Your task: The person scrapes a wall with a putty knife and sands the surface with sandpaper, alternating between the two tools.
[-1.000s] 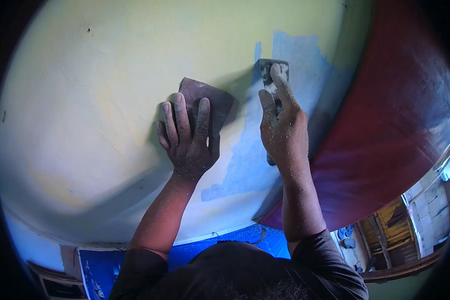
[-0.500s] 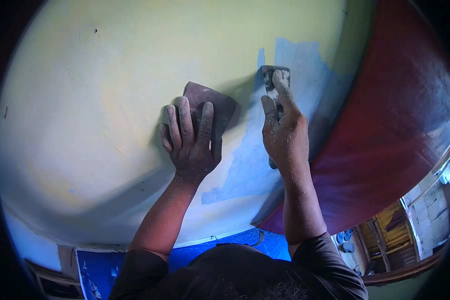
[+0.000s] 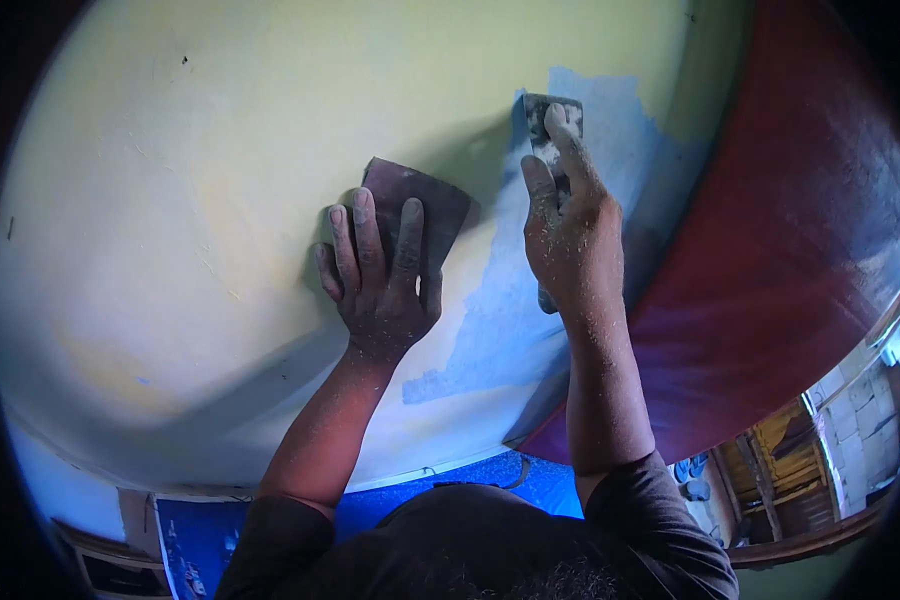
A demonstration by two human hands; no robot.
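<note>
My left hand (image 3: 377, 278) lies flat against a pale yellow wall (image 3: 220, 180), fingers spread, pressing a dark brown sheet of sandpaper (image 3: 425, 203) to it. My right hand (image 3: 570, 240) grips a metal scraper (image 3: 550, 125); its index finger runs along the blade, which rests on a blue patch (image 3: 515, 310) where the yellow coat is gone. Both hands are dusted with pale powder.
A dark red curtain (image 3: 790, 230) hangs to the right of the wall. Blue sheeting (image 3: 370, 500) lies along the wall's foot. At lower right, wooden stairs and a rail (image 3: 790, 480) show. My own dark shirt fills the bottom edge.
My right hand has pushed the scraper upward along the blue patch. My left hand with the sandpaper has shifted only slightly.
</note>
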